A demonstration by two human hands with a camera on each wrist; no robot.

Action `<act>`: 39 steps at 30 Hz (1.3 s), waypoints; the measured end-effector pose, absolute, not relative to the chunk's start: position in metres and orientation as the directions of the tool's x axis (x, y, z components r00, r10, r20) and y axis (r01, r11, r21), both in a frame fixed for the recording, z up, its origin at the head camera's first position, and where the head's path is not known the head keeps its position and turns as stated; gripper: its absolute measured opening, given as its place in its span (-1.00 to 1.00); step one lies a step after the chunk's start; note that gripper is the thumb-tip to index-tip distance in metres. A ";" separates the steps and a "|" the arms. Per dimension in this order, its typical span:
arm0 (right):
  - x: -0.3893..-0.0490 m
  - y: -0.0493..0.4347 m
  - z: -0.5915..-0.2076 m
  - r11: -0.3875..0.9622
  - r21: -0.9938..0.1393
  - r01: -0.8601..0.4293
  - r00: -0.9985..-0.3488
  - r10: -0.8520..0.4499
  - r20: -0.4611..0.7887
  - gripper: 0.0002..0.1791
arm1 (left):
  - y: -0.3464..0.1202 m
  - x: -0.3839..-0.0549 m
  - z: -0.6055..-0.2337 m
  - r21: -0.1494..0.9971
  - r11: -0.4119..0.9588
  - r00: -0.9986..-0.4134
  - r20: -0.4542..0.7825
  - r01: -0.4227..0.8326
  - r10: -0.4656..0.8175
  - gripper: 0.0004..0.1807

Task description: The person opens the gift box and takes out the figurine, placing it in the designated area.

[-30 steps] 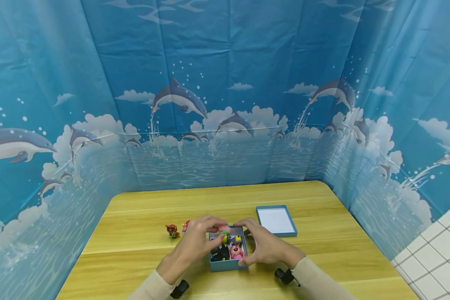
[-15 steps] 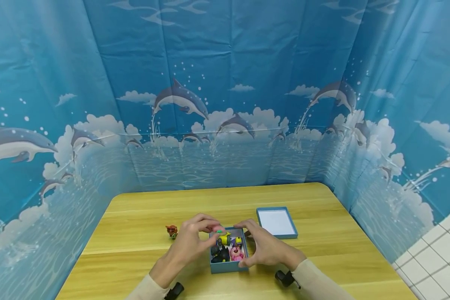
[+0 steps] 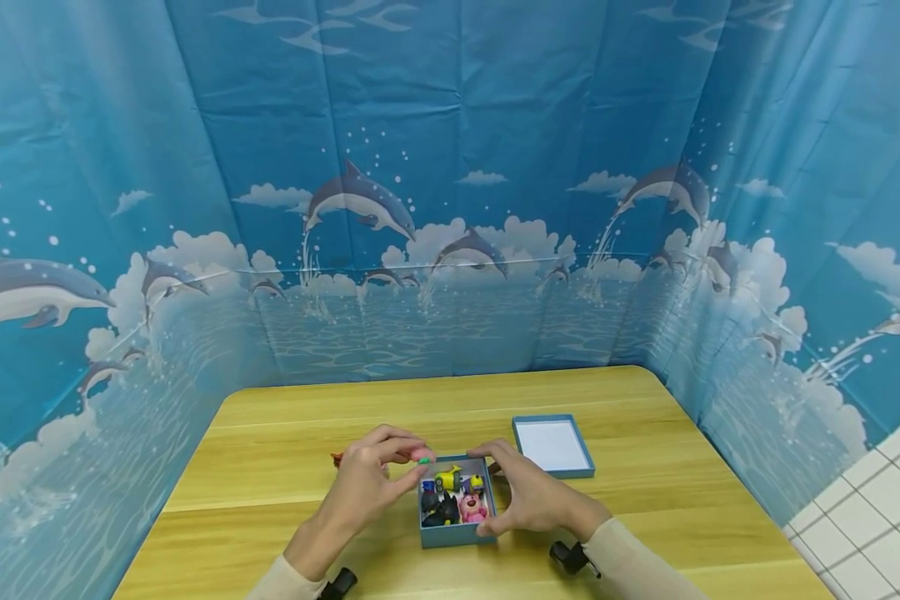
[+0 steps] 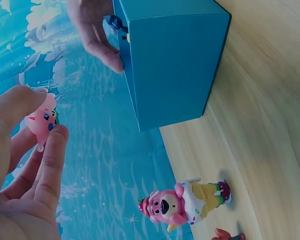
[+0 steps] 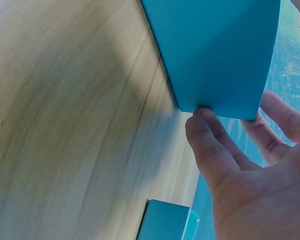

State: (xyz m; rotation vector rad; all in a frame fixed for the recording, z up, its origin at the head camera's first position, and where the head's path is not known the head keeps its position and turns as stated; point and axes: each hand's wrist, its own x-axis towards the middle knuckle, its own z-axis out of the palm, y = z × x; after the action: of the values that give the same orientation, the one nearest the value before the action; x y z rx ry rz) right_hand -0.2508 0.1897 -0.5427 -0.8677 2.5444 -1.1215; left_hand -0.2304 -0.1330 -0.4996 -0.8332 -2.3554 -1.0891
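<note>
The right hand [image 3: 536, 493] grips the box [image 3: 456, 537] between thumb and fingers; the left hand [image 3: 362, 475] pinches a pink toy [image 4: 40, 122] aloft near the box's far left corner. A loose pinch could drop it. It looks small and glossy, with green and blue details. Beyond lies the lid [image 3: 553, 444].

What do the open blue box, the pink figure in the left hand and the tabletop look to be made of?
Blue box: likely stiff cardboard, matte, judging by its flat, sharp-edged walls.
Pink figure: probably plastic or vinyl, smooth, with rounded, moulded-looking shapes and coloured details.
Tabletop: wood or wood-look laminate; grain shows, but not which.
</note>
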 end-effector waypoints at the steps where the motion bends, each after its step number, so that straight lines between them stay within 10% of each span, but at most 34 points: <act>1: -0.251 0.190 -0.543 0.532 -0.732 -0.425 -0.799 -0.601 0.027 0.22 | -0.134 -0.230 -0.500 0.536 0.516 -0.734 0.586 0.668 0.343 -0.69; 39: -0.250 0.189 -0.540 0.553 -0.726 -0.410 -0.807 -0.591 0.006 0.24 | -0.213 -0.239 -0.491 0.498 0.657 -0.697 0.714 0.566 0.059 -0.68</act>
State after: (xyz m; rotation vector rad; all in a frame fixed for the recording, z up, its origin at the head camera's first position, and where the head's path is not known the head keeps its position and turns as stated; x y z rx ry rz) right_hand -0.2497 0.1886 -0.5398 -0.8370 2.5505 -1.0991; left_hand -0.2386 -0.2133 -0.4913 -0.4812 -2.1931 -0.9630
